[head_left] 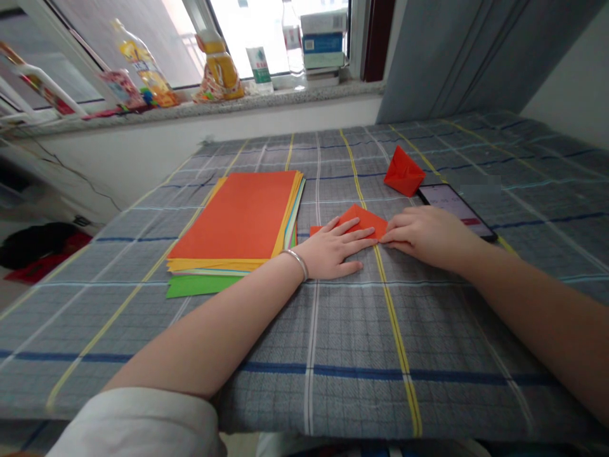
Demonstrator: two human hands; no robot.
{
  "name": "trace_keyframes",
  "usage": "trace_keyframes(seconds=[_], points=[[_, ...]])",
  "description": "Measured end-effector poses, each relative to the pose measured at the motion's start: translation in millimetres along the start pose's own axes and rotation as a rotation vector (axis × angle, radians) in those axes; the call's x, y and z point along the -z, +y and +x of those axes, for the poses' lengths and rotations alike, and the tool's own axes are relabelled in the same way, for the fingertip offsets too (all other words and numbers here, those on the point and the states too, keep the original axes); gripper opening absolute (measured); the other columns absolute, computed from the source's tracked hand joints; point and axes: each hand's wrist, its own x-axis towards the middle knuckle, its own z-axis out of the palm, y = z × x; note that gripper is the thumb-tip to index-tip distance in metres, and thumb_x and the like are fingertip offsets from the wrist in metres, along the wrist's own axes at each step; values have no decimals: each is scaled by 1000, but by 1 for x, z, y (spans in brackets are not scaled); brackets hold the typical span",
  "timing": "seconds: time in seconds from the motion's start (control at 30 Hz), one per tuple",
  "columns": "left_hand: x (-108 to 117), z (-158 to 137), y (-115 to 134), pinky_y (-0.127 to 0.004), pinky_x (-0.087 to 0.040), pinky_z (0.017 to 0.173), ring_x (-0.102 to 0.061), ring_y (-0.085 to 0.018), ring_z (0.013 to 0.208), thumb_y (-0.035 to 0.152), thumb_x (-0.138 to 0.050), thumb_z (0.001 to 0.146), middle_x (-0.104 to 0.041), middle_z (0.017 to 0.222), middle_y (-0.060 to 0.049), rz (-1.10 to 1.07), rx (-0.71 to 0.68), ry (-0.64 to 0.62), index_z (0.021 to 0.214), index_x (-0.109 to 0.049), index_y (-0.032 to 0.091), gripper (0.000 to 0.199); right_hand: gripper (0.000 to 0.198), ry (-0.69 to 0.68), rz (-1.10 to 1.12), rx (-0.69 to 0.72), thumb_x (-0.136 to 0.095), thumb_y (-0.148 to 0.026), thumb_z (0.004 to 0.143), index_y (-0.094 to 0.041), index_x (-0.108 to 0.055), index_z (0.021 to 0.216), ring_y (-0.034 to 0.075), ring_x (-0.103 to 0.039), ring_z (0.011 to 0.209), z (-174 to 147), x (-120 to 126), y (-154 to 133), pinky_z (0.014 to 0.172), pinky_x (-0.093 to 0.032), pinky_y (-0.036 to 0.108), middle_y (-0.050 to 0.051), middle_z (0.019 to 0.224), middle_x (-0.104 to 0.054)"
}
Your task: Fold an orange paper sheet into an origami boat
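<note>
A folded piece of red-orange paper (358, 217) lies flat on the checked cloth, its peak pointing away from me. My left hand (337, 249) rests across it with fingers spread, covering its near and left part. At the paper's right corner, the fingertips of my right hand (421, 233) are pressed together on it. Just beyond my right hand stands a folded red paper shape (402, 172). A phone (457, 209) with its screen lit lies beside that shape, partly behind my right hand.
A stack of coloured paper (238, 212), orange on top, lies to the left, with a green sheet (202, 285) sticking out below. The grey checked cloth (352, 336) covers the table. Bottles and boxes (323, 43) stand on the windowsill (190, 113) behind.
</note>
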Motion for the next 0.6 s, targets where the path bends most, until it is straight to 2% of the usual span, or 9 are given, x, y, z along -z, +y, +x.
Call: trace_keyframes(seconds=[0.13,0.3,0.5,0.6], points=[[-1,0,0,-54,-5,121,-14,-30,151,45,-41,97,-28,161,-3,-7,13,-4,152,-30,27,59,30,-27,-20,91,-47,-22,95,-23,-76,101,24,-62,91,-1,-3,-2,78,-45,38,6,100,-75],[1,-1,2,-51,-5,122,-10,-28,152,44,-41,97,-26,161,-7,8,19,2,151,-33,22,59,28,-42,-92,142,-53,-15,91,-22,-74,107,24,-62,89,-1,-4,-2,75,-44,38,7,102,-74],[2,-1,3,-49,-7,122,-18,-26,150,44,-40,98,-24,161,-7,-6,38,-17,151,-32,24,58,25,-98,-153,89,-54,-17,90,-24,-76,100,25,-61,88,1,-1,-5,70,-42,37,6,98,-74],[3,0,4,-49,-8,122,-17,-26,151,44,-41,97,-24,161,-7,-9,39,-25,151,-32,24,58,24,-118,-101,25,-55,-17,89,-26,-77,94,26,-61,89,-1,0,-1,70,-42,37,6,98,-74]])
